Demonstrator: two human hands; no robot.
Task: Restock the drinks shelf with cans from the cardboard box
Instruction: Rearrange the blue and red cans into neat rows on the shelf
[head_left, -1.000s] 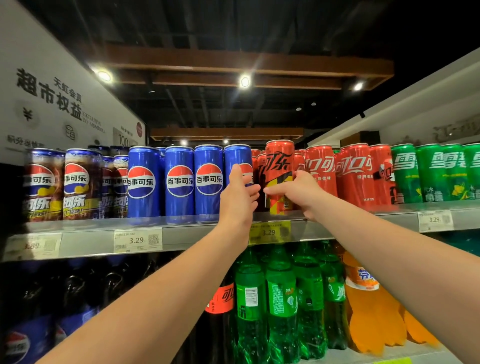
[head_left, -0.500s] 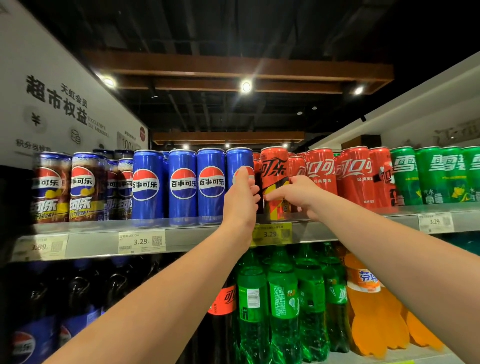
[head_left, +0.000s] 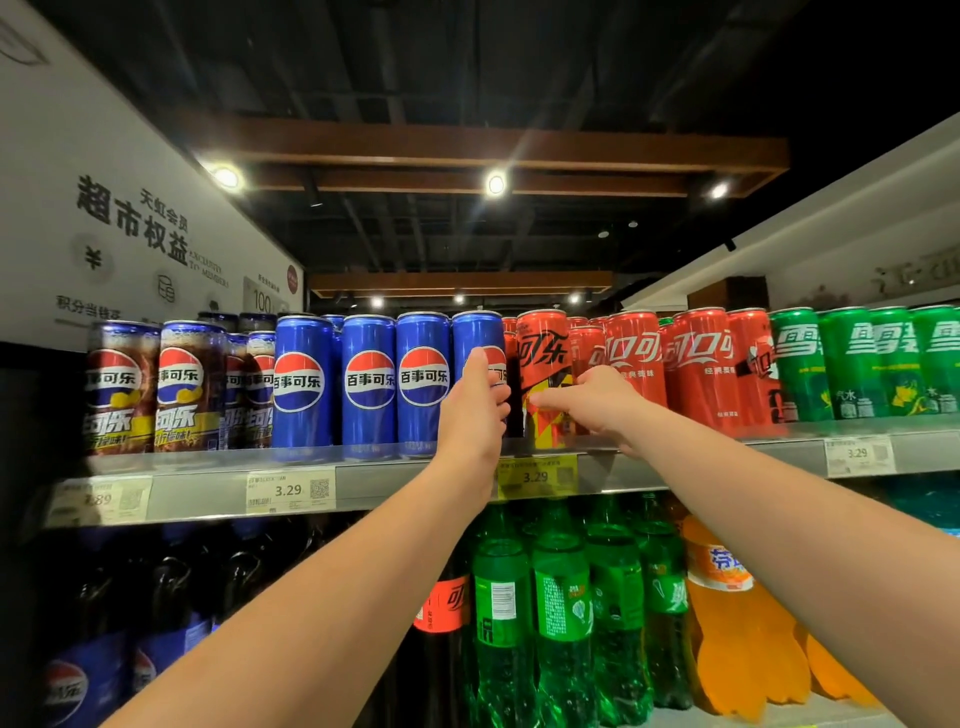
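On the upper shelf (head_left: 395, 483) stands a red cola can with an orange and black pattern (head_left: 543, 353), between the blue cola cans (head_left: 423, 379) and the plain red cans (head_left: 696, 364). My right hand (head_left: 597, 400) has its fingertips on the patterned can's front and right side. My left hand (head_left: 475, 410) lies over the rightmost blue can (head_left: 478, 330), thumb up, with the fingers curled into the gap against the patterned can's left side. The cardboard box is out of view.
Green cans (head_left: 852, 364) fill the shelf's right end and dark cola cans (head_left: 122, 384) its left end. Price tags (head_left: 290, 491) hang on the shelf edge. Below stand green bottles (head_left: 563, 597), orange bottles (head_left: 737, 613) and dark bottles (head_left: 171, 597).
The patterned red can has slid slightly back on the shelf, its top now level with the blue cans. Both hands stay on it, and the view has tilted up a little.
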